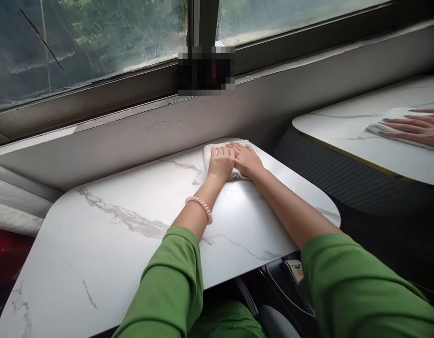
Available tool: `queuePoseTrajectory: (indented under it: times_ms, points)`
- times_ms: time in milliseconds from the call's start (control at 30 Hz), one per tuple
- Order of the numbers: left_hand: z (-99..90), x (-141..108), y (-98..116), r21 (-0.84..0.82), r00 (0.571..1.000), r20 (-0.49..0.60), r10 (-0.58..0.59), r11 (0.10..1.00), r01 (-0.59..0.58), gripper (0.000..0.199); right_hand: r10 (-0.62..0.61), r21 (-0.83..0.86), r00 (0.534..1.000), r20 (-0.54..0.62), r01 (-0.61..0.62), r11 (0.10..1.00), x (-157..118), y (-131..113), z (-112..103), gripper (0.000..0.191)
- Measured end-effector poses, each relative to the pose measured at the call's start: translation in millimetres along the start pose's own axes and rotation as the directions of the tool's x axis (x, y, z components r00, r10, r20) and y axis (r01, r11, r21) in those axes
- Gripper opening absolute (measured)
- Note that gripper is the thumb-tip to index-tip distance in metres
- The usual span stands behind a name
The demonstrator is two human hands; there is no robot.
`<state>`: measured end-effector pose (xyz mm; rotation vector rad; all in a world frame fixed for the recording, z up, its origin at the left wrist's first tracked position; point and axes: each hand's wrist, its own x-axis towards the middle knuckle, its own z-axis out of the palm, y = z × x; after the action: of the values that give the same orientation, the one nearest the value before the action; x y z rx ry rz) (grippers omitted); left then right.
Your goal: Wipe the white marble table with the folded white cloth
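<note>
A white cloth (pixel 209 151) lies on the white marble-patterned table (pixel 132 253), near its far edge by the wall. My left hand (pixel 222 162) presses on the cloth with its fingers curled and close together, and a pink coiled band circles that wrist. Right beside it, touching it, my right hand (pixel 245 158) rests on the cloth with its fingers stretched out. The palms and part of the cloth are hidden beneath the hands.
At the right, another person's hand (pixel 417 126) lies on a cloth on a second marble-patterned table (pixel 329 126). Behind my table runs a wall (pixel 160 131) below windows. Whitish fabric (pixel 12 202) is at the left edge.
</note>
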<state>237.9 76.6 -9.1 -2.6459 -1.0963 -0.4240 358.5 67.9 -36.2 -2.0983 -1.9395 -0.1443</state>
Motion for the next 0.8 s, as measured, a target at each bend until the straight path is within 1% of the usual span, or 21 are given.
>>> queuePoseTrajectory:
  times_ms: [100,167,233,300,433,533,600,700,800]
  points:
    - [13.5,13.0,-15.7,-0.057,0.986,0.057,-0.158,0.985,0.161,0.039,0.037,0.020,0.999,-0.024,-0.037,0.999,32.0,0.4,8.0,0.053]
    - [20.9,17.9,-25.6,-0.098,0.978,0.085,-0.189,0.975,0.197,0.042,-0.002,0.025,1.000,-0.023,0.002,1.000,44.5,4.6,11.1,0.053]
    - [25.9,22.0,-33.1,-0.125,0.973,0.126,-0.194,0.970,0.210,0.047,-0.079,0.031,0.997,-0.008,0.079,0.996,52.6,11.0,12.9,0.054]
    - [27.9,24.3,-36.3,-0.144,0.968,0.171,-0.182,0.968,0.207,0.049,-0.125,0.045,0.992,0.000,0.125,0.991,57.4,17.8,14.3,0.055]
    - [24.9,19.5,-28.9,-0.152,0.969,0.218,-0.114,0.977,0.149,0.059,-0.176,0.072,0.984,-0.013,0.177,0.982,57.2,26.9,16.8,0.055]
    - [19.9,9.9,-17.7,-0.158,0.967,0.237,-0.091,0.979,0.131,0.062,-0.212,0.052,0.977,-0.006,0.212,0.976,44.7,31.0,16.6,0.056]
    - [16.6,3.4,-9.8,-0.167,0.970,0.233,-0.072,0.979,0.113,0.063,-0.195,0.007,0.981,0.000,0.195,0.981,29.7,35.2,15.0,0.056]
    - [11.6,-4.9,4.6,-0.180,0.981,0.193,-0.005,0.983,0.041,0.064,-0.151,-0.062,0.989,-0.006,0.150,0.987,-1.2,46.8,11.1,0.057]
    - [5.6,-13.1,25.8,-0.205,0.977,0.187,0.099,0.977,-0.060,0.065,-0.074,-0.067,0.997,0.004,0.074,0.995,-40.4,64.4,5.6,0.060]
